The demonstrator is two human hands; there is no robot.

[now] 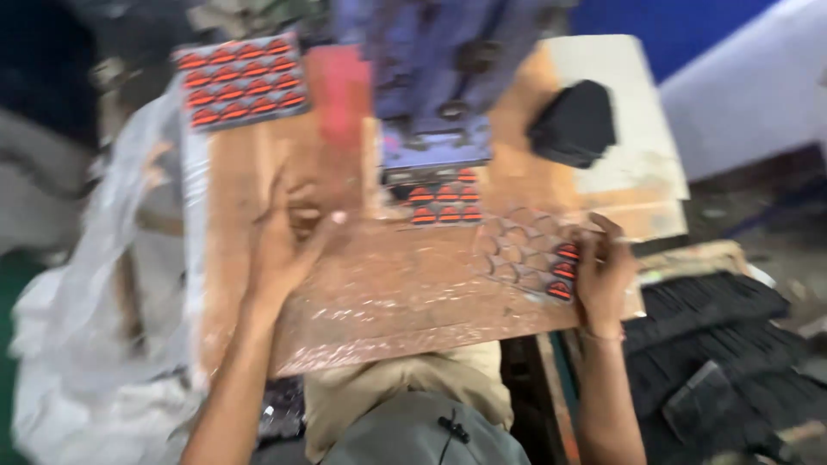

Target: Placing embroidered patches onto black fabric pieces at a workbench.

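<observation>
A worn brown wooden desk point(388, 293) carries a dark punched-out rubber sheet with red-and-black patches point(525, 250), which lies under a blurred blue press machine point(435, 95). The right hand point(601, 271) pinches the sheet's right edge, its grip closed on it. The left hand point(284, 241) rests flat and open on the desk, holding nothing. An unpunched sheet of red patches point(241, 82) lies at back left, and a black stack of pieces point(575, 125) at back right. Crumpled clear plastic sheeting point(95, 284) hangs along the left.
</observation>
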